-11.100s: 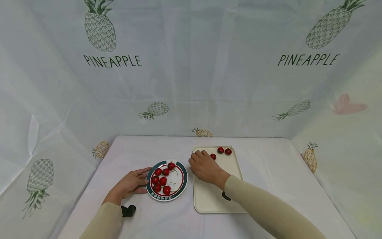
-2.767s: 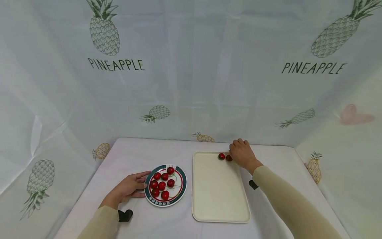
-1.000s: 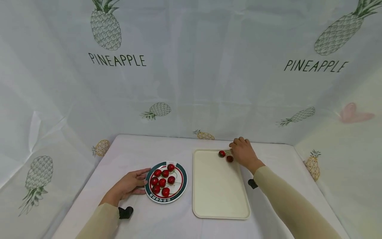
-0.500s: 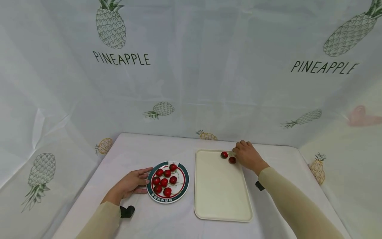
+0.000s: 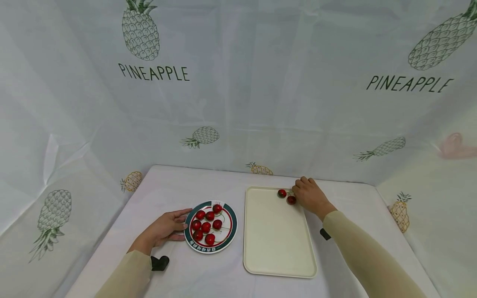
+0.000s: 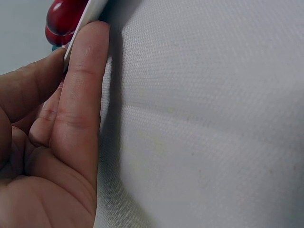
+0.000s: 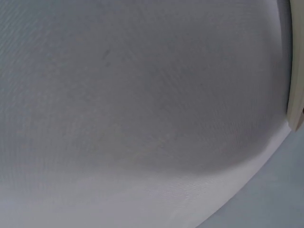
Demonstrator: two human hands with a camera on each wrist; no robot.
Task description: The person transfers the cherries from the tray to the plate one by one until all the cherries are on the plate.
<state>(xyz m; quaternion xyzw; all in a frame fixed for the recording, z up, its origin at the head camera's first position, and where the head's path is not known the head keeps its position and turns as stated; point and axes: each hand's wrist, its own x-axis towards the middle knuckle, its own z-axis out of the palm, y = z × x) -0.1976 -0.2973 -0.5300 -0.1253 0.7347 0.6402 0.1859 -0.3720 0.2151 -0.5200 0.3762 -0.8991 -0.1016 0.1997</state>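
Observation:
In the head view, my left hand [image 5: 165, 229] grips the left rim of a round white plate [image 5: 228, 223] with a dark green band and red ring. The left wrist view shows the thumb [image 6: 40, 78] over the edge and a finger [image 6: 78, 95] beneath it. Several red cherries [image 5: 206, 227] with stems lie on the plate. My right hand [image 5: 311, 196] is at the far right corner of a cream tray [image 5: 279, 240], fingers bent at the stems of two cherries [image 5: 282, 193]. Its fingertips are hidden, so I cannot tell whether they pinch a stem.
A white cloth covers the table [image 5: 212, 178], and pineapple-printed white sheets [image 5: 279, 103] surround it at the back and sides. The tray stands just right of the plate. In the right wrist view, the tray's edge [image 7: 297, 71] shows at the right.
Since the oldest frame, my right hand has moved from the tray's far left to its far right corner. One more cherry is on the plate. In the last second both hands have stayed put.

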